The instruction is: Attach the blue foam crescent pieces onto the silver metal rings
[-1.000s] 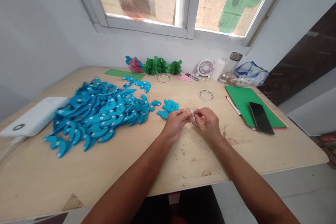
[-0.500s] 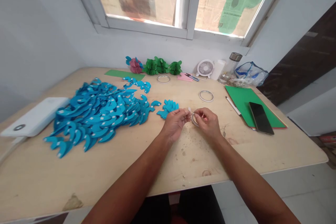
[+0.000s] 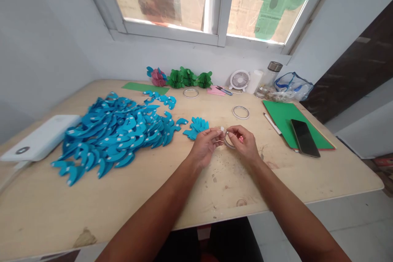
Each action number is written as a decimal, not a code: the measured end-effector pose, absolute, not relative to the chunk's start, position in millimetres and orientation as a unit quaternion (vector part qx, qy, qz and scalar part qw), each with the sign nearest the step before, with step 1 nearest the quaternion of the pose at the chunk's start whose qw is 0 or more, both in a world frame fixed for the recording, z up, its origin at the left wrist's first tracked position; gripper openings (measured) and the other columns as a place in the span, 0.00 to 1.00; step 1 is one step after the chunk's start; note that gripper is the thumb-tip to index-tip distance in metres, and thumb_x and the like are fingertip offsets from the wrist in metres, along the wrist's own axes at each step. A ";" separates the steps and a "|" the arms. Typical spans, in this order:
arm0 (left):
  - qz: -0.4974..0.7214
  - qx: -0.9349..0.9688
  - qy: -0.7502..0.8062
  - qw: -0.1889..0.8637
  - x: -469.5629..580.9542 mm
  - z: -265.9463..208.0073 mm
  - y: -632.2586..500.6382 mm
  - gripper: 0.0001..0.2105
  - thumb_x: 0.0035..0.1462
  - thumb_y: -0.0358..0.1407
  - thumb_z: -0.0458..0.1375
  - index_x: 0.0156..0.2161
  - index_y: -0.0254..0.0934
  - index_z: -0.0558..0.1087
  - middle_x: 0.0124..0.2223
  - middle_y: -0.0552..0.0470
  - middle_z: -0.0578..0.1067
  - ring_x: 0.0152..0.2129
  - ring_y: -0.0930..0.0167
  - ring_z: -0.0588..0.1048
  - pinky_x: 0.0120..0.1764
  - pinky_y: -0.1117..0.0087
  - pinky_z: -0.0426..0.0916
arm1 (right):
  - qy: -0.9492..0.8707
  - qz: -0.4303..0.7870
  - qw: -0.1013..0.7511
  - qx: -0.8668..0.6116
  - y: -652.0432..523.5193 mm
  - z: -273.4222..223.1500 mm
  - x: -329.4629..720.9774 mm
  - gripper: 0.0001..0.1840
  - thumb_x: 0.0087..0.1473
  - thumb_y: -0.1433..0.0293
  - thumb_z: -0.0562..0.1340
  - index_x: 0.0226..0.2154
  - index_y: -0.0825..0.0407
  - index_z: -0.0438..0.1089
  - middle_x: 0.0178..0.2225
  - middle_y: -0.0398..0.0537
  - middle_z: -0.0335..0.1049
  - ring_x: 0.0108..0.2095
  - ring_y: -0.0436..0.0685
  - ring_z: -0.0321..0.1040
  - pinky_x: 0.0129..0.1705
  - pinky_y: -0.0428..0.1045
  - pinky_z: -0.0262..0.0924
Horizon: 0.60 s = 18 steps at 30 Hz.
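Observation:
My left hand (image 3: 207, 142) is closed in a pinch, with a small white piece of tape (image 3: 222, 129) sticking up at its fingertips. Close beside it, my right hand (image 3: 244, 141) grips a thin roll of tape (image 3: 228, 142), partly hidden by the fingers. The fingertips of both hands almost meet above the table. Just beyond my left hand lies a small stack of blue paper pieces (image 3: 198, 126). A large heap of curved blue paper pieces (image 3: 123, 131), many bearing white tape squares, spreads out to the left.
Two tape rolls, a nearer one (image 3: 240, 112) and a farther one (image 3: 190, 93), lie on the wooden table (image 3: 147, 196). A phone (image 3: 304, 138) rests on green sheets (image 3: 282, 120) at right. A white power bank (image 3: 46, 137) sits left; a small fan (image 3: 240, 80) stands by the wall.
The white tape piece at my left fingertips shows a little larger and turned. Both hands stay nearly in place; the tape roll remains in my right hand.

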<state>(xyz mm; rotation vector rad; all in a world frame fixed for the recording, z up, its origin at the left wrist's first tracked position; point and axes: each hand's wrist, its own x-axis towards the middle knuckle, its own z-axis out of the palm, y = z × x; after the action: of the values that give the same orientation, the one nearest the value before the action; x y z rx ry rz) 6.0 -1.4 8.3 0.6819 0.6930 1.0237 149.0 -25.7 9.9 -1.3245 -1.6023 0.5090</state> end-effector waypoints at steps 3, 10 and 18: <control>0.475 0.332 0.335 0.743 6.9 8.2 -1.3 0.07 0.39 0.36 0.63 0.24 0.34 0.72 0.26 0.51 0.73 0.26 0.73 0.71 0.32 0.71 0.63 | -0.656 0.223 0.485 -0.533 -27.0 12.0 148.3 0.09 0.50 0.67 0.57 0.34 0.52 0.70 0.29 0.46 0.70 0.27 0.51 0.63 0.29 0.46 0.56; 0.522 0.439 0.410 0.606 11.0 15.2 -5.1 0.04 0.40 0.33 0.61 0.20 0.35 0.72 0.22 0.54 0.71 0.23 0.74 0.67 0.30 0.72 0.61 | -0.632 0.249 0.515 -0.523 -30.7 18.1 147.3 0.08 0.51 0.67 0.57 0.32 0.52 0.69 0.29 0.46 0.71 0.29 0.52 0.65 0.31 0.47 0.58; 0.518 0.493 0.418 0.560 12.0 11.8 -4.5 0.05 0.42 0.32 0.60 0.19 0.35 0.71 0.22 0.55 0.71 0.23 0.74 0.67 0.30 0.73 0.61 | -0.616 0.271 0.528 -0.518 -29.0 16.7 147.4 0.09 0.52 0.65 0.57 0.32 0.52 0.69 0.31 0.47 0.72 0.33 0.53 0.67 0.33 0.47 0.60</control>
<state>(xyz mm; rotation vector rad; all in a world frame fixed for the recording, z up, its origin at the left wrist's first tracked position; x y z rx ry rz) 12.0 -4.5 11.8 1.1617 0.9858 1.2222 147.4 -29.0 16.7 -1.2378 -1.4731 0.6476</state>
